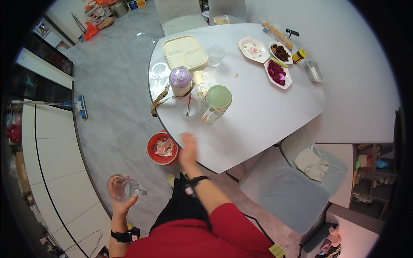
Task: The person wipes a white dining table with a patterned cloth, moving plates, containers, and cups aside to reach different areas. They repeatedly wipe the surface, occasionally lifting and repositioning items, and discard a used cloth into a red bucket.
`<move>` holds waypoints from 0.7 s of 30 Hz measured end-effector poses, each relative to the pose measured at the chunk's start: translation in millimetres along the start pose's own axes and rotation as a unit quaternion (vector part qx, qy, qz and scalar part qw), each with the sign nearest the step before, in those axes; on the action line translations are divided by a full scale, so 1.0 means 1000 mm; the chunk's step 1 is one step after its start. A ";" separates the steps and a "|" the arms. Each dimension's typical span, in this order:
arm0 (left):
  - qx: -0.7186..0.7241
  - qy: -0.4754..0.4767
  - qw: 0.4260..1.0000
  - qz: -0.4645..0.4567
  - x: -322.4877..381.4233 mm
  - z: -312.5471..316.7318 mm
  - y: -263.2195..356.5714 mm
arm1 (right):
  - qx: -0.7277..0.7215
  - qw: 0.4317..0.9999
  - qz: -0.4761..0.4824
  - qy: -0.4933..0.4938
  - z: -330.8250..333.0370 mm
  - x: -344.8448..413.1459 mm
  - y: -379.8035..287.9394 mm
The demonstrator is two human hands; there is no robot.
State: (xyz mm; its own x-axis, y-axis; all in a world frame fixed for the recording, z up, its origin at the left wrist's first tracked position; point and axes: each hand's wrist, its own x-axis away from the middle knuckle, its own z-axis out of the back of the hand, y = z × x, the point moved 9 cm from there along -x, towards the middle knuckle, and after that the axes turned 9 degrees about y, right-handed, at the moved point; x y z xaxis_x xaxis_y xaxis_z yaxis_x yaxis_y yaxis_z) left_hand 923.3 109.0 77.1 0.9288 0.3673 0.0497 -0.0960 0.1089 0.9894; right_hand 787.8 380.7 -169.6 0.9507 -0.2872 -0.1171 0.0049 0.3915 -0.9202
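My left hand (122, 206) grips a clear glass mug (117, 188) with a handle, held out over the floor left of my body. Motion blurs my right hand (188, 150) at the near left edge of the white table (251, 129); whether its fingers hold anything cannot be seen. Just left of that hand, on the floor, a red bin (151, 158) contains crumpled waste. Beyond it on the table stand a green-lidded clear bottle (218, 100), a clear cup (193, 108) with a dark-handled utensil inside, and a purple-lidded bottle (180, 79) with a patterned strap.
Farther back lie a cream compartment tray (185, 51), a clear tumbler (216, 55), and plates, one bearing dark red cubes (276, 73). A padded grey chair (284, 196) stands at the right. White cabinets (55, 154) and a mop (82, 106) line the left.
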 end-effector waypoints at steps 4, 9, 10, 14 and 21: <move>-0.003 -0.018 0.998 -0.060 -0.007 -0.006 0.020 | -0.063 0.979 0.047 -0.187 -0.097 0.054 -0.073; -0.004 0.016 0.998 -0.055 -0.003 0.014 0.017 | -0.126 0.986 0.075 -0.081 0.051 0.017 -0.036; -0.008 0.016 0.999 -0.048 -0.004 0.015 0.012 | -0.102 0.993 0.023 -0.060 0.099 -0.003 -0.004; -0.003 0.019 1.000 -0.020 -0.003 0.018 -0.005 | 0.118 0.985 0.048 0.114 0.288 -0.100 0.074; 0.015 -0.045 0.998 -0.031 -0.012 -0.015 -0.013 | 0.228 0.958 -0.003 0.175 0.383 -0.137 0.145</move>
State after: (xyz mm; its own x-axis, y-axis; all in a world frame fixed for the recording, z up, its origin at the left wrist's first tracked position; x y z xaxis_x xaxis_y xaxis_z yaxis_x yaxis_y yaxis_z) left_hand 907.7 116.9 61.3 0.9612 0.2760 -0.0015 -0.0274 0.1009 0.9945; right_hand 776.6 811.4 -144.2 0.7879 -0.5356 -0.3039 0.2213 0.7068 -0.6719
